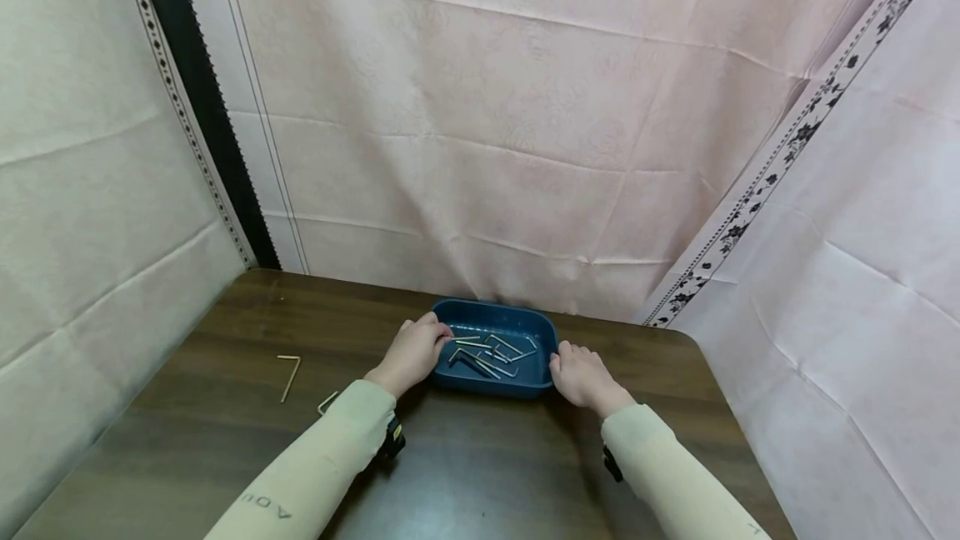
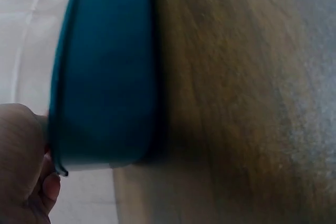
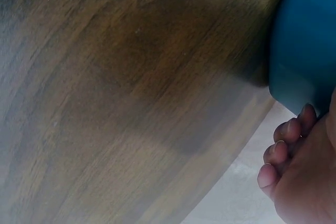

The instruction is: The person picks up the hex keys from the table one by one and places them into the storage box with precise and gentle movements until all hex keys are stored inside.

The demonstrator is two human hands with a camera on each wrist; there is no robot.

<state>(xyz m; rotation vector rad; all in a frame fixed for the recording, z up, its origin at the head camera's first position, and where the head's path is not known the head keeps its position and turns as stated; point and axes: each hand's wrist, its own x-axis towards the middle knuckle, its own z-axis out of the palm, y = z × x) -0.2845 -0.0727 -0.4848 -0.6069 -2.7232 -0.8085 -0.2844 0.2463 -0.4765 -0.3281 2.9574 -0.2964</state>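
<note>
A blue rectangular tray (image 1: 491, 388) stands near the back of the table, holding several L-shaped hex keys (image 1: 474, 345), mostly brassy, and a darker one (image 1: 467, 357). My left hand (image 1: 411, 354) grips the tray's left end, its thumb over the rim. In the left wrist view that hand (image 2: 21, 163) pinches the rim at the corner of the tray wall (image 2: 107, 72). At the opposite end my right hand (image 1: 583, 375) holds the rim. The right wrist view shows its curled fingertips (image 3: 276, 151) against the tray's end (image 3: 304, 45).
Left of the tray, a brassy hex key (image 1: 292, 378) lies on the brown wooden table (image 1: 480, 465). Another hex key (image 1: 325, 403) is partly hidden by my left sleeve (image 1: 322, 457). Pale cloth (image 1: 480, 190) hangs behind the table and along both sides.
</note>
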